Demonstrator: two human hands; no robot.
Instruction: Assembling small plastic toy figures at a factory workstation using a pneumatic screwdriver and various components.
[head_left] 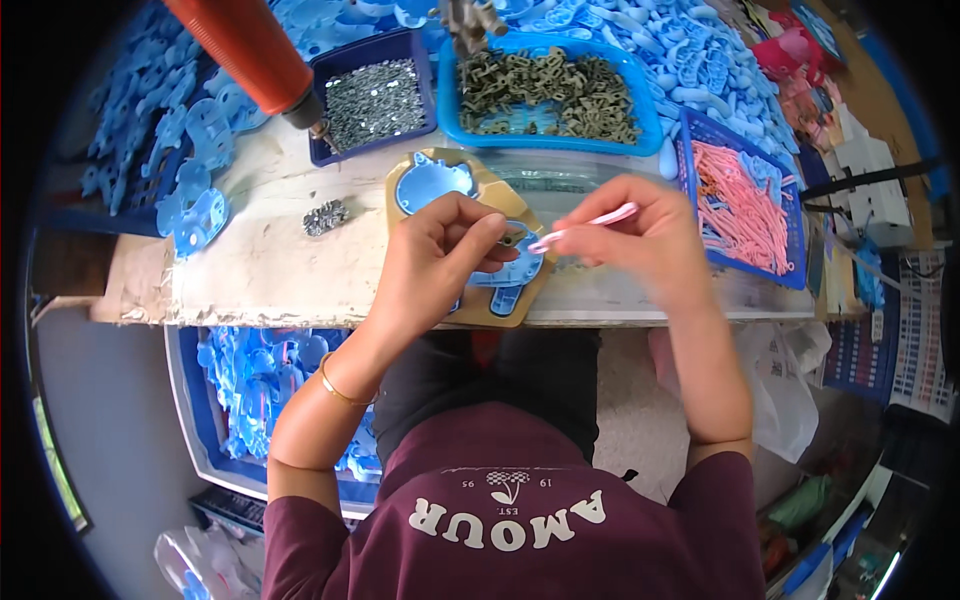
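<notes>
My left hand (430,250) is closed in a pinch over the tan jig (492,195), holding a small dull metal clip (512,238) at the fingertips. Between the thumb and fingers of my right hand (640,235) is a thin pink plastic strip (610,216). Its looped end reaches down close to the clip; whether they touch I cannot tell. In the jig lie a rounded blue plastic shell (432,185) at the far side and another blue shell (522,268) beneath my hands, partly hidden by them.
Behind the jig stand a dark blue tray of small silvery parts (375,100) and a light blue tray of metal clips (550,95). A basket of pink strips (740,210) is at right. An orange power screwdriver (245,55) hangs at upper left. Blue shells (205,130) are heaped around.
</notes>
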